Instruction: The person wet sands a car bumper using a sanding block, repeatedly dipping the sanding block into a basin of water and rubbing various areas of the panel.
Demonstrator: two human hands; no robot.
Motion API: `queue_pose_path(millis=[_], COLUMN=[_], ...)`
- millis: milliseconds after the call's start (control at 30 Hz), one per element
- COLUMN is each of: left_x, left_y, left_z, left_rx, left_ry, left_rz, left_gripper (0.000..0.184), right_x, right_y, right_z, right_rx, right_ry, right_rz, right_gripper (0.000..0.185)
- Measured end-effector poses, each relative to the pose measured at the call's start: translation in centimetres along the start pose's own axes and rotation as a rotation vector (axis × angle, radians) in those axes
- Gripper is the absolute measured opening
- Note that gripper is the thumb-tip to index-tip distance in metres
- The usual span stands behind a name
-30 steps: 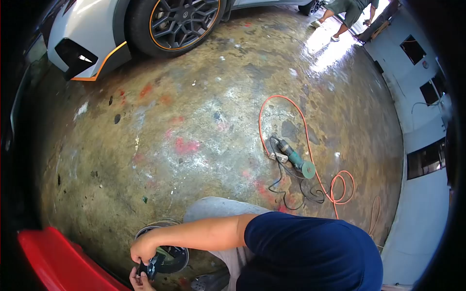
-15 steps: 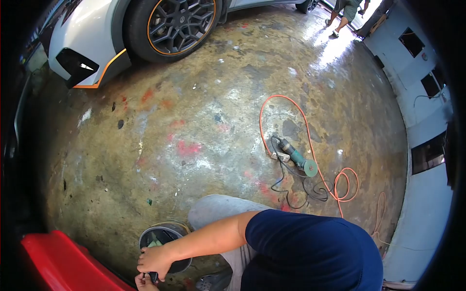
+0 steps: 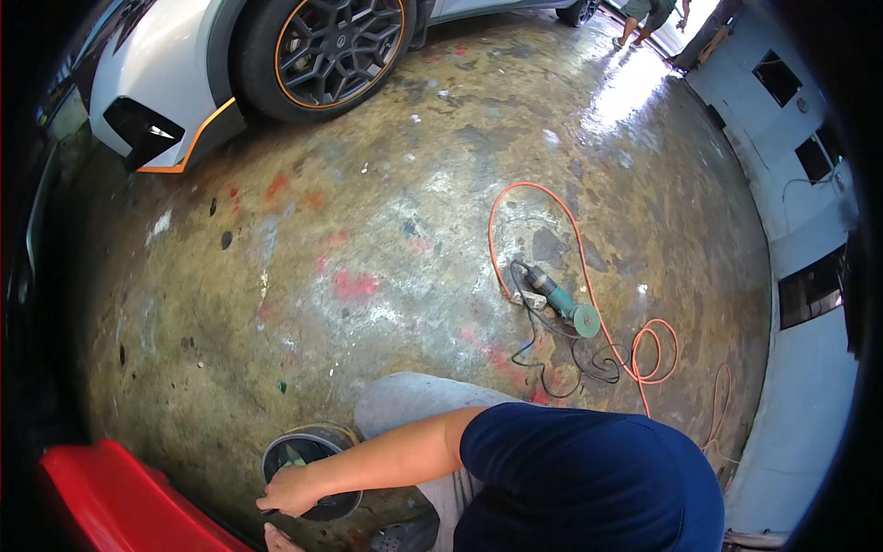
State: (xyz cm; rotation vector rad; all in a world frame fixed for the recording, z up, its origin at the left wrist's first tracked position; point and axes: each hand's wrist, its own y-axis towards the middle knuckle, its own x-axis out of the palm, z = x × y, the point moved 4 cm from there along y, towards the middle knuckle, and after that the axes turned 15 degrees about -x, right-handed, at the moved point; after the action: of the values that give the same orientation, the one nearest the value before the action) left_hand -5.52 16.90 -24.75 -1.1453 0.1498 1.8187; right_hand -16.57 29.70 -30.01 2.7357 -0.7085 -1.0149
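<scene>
My right hand (image 3: 292,490) is at the lower left, above the rim of a dark bucket (image 3: 348,509). Its fingers are closed on a small dark object (image 3: 267,512), mostly hidden, whose kind I cannot make out. Just below, at the frame's bottom edge, part of my left hand (image 3: 280,539) shows with fingers extended; nothing is visible in it. Inside the bucket lies something pale green (image 3: 292,455), partly covered by my right hand. A glossy red panel (image 3: 120,497) stands to the left of both hands.
A green angle grinder (image 3: 559,299) lies on the stained floor (image 3: 414,202) among black cords and an orange cable (image 3: 581,239). A white car (image 3: 175,64) stands at upper left. A person (image 3: 644,18) is at the far top right, beside a pale blue wall (image 3: 814,386).
My hands have moved apart; the left has slipped lower, toward the bottom edge. The small dark object is now at my right fingertips. The far person has stepped farther away.
</scene>
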Motion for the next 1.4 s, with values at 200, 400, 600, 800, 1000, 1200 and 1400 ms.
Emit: queue_pose_path(millis=[200, 400, 600, 800, 1000, 1200, 1400], left_x=[1.2, 1.8, 0.7, -0.8, -4.9, -13.8, -23.0], left_y=[-0.3, -0.7, -1.9, -2.1, -5.3, -4.1, -1.8], left_z=[0.0, -0.4, 2.5, -0.7, 10.3, 18.6, 19.4], left_rx=[0.040, 0.351, 0.072, 0.005, 0.364, 0.546, 0.559], left_ry=[0.042, 0.527, 0.390, -0.135, 0.631, 0.892, 1.046], left_rz=[-0.141, -0.210, -0.058, -0.213, 0.026, 0.243, 0.467], left_gripper=[0.037, 0.026, 0.027, 0.045, 0.054, 0.048, 0.038], right_x=[-0.7, -1.3, 0.1, 0.2, 1.1, -1.2, -1.2], right_y=[0.0, -0.7, 0.4, 2.1, 2.2, 1.7, 0.6], right_z=[-0.1, -0.2, 1.2, 1.8, 3.0, 0.2, -1.0], right_rx=[0.057, 0.070, 0.113, 0.090, 0.276, 0.310, 0.351], right_ry=[0.023, 0.055, 0.097, 0.132, 0.234, 0.337, 0.270], right_rz=[0.056, 0.055, 0.138, 0.196, 0.284, 0.304, 0.305], right_gripper=[0.029, 0.025, 0.022, 0.018, 0.025, 0.039, 0.036])
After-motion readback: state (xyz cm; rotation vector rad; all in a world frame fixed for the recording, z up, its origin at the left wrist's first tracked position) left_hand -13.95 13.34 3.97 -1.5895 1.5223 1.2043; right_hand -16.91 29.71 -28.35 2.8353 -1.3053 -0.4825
